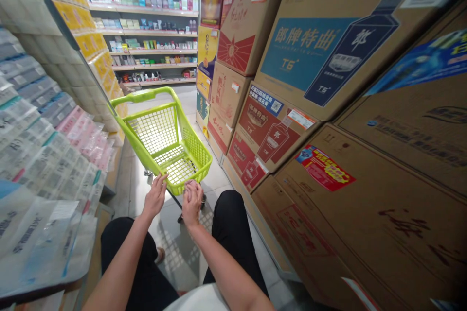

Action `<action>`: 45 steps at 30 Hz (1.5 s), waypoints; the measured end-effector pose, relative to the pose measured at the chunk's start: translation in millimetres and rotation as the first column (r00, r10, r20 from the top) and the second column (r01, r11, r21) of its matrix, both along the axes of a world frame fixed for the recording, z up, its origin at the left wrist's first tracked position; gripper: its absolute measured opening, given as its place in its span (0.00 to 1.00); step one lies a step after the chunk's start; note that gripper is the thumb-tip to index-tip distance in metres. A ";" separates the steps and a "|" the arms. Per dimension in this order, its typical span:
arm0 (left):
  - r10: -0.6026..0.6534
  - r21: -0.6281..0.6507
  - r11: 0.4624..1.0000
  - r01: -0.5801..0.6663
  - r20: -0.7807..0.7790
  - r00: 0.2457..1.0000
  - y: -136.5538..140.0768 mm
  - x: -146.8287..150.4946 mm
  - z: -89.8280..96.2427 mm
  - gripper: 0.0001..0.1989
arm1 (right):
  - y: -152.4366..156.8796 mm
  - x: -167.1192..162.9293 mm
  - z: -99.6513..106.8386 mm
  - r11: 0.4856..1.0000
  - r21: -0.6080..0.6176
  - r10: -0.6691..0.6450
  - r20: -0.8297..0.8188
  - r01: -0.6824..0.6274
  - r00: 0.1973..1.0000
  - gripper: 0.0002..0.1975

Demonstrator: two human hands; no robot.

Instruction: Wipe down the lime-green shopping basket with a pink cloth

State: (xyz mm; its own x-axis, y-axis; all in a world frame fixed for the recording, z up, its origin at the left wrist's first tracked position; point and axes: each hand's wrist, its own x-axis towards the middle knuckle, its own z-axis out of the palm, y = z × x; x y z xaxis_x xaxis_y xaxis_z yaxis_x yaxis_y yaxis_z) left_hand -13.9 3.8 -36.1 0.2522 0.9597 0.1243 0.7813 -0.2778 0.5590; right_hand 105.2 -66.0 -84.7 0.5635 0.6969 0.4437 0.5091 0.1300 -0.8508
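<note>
- Left hand [155,196]: hanging loosely open, fingers slightly bent, fingertips lying at the cart's near left rim; can't tell if they are pressing on it.
- Right hand [192,200]: curling its fingers inward at the cart's near end, just beside the left hand; can't tell if it is gripping the rim or anything else.
- Cart [195,148]: green, standing in the aisle right ahead of the person, near end facing the legs; light floor [185,88] showing through its mesh.
- Handle [140,97]: sitting at the cart's far end, away from both hands.
- Legs [234,233]: dark trousers, bending at the knees, flanking the forearms.
- Right side: cartons [302,53] stacking up along the aisle, some bearing bottle pictures.
- Left side: plastic-wrapped packs [51,155] lying in piles, yellow boxes [83,46] rising beyond.
- Far end: shelves [153,34] holding rows of small goods.
</note>
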 end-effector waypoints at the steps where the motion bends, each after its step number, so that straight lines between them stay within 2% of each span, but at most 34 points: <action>1: 0.000 0.004 1.000 0.000 0.009 1.000 0.1 1.6 -0.2 0.24 | 2.1 -1.0 1.4 0.999 -0.010 -0.034 -0.001 0.034 0.999 0.14; 3: 0.000 0.015 1.000 0.000 0.026 1.000 0.4 5.6 0.4 0.24 | 3.9 -8.9 3.1 1.000 -0.026 0.000 0.041 0.001 0.999 0.14; 6: -0.040 0.031 0.999 0.039 0.038 0.998 1.2 8.2 4.9 0.24 | 0.2 -24.3 3.4 0.983 -0.006 0.181 0.116 -0.182 0.977 0.15; 7: -0.062 0.036 0.997 0.061 0.038 0.997 2.0 7.4 6.9 0.24 | -1.6 -26.9 3.3 0.978 0.011 0.205 0.115 -0.208 0.972 0.15; 8: -0.081 0.043 0.996 0.079 0.038 0.996 3.2 6.0 9.1 0.24 | -2.8 -27.7 3.2 0.980 0.028 0.193 0.097 -0.197 0.976 0.14; 12: -0.072 0.097 0.993 0.067 0.046 0.996 14.1 -0.5 14.4 0.25 | 1.7 -25.4 5.7 0.999 0.033 -0.006 -0.005 0.006 1.000 0.14; 14: -0.064 0.126 0.991 0.055 0.065 0.996 22.1 -0.4 14.3 0.27 | 9.0 -28.3 11.1 1.000 0.017 0.019 0.033 -0.020 0.999 0.15; 17: -0.099 0.155 0.984 0.083 0.096 0.991 32.2 3.4 12.8 0.28 | 20.0 -33.5 21.1 0.990 0.023 0.139 0.108 -0.142 0.984 0.16; 19: -0.114 0.164 0.982 0.097 0.102 0.988 36.0 5.7 12.2 0.29 | 23.2 -30.1 22.5 0.988 0.035 0.145 0.125 -0.150 0.982 0.17; 26: -0.079 0.138 0.988 0.070 0.064 0.995 41.6 12.6 11.4 0.31 | 19.2 2.8 -3.9 0.994 -0.071 -0.081 0.088 0.087 0.993 0.17; 30: -0.140 0.100 0.985 0.140 -0.013 0.990 51.4 24.1 15.8 0.31 | 36.7 -7.8 16.7 0.998 -0.036 0.059 0.147 -0.054 0.987 0.18; 32: -0.200 0.069 0.976 0.205 -0.070 0.977 59.4 28.9 20.8 0.30 | 46.2 -11.9 27.2 0.997 -0.024 0.078 0.156 -0.075 0.985 0.18; 35: -0.293 -0.007 0.955 0.295 -0.147 0.945 71.9 33.2 29.4 0.29 | 49.3 -5.6 22.6 0.998 -0.040 0.059 0.160 -0.053 0.985 0.18; 38: -0.341 -0.078 0.940 0.333 -0.185 0.922 80.0 37.3 34.5 0.33 | 44.0 6.1 4.4 0.996 -0.076 -0.044 0.122 0.054 0.992 0.17; 40: -0.356 -0.104 0.934 0.342 -0.196 0.914 82.0 40.9 35.2 0.35 | 44.0 6.3 0.2 0.991 -0.080 -0.098 0.098 0.106 0.990 0.16; 45: -0.372 -0.116 0.928 0.355 -0.219 0.902 79.2 44.6 35.0 0.36 | 62.3 -17.1 24.6 0.998 0.003 0.065 0.168 -0.066 0.984 0.18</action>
State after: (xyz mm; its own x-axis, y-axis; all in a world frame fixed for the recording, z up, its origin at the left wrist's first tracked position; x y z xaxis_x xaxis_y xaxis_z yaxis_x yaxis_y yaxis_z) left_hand 30.8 83.0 -1.2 0.5985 0.7998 -0.0465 0.7440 -0.5334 0.4024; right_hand 88.1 -3.7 -60.1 0.4339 0.7258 0.5338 0.6347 0.1742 -0.7529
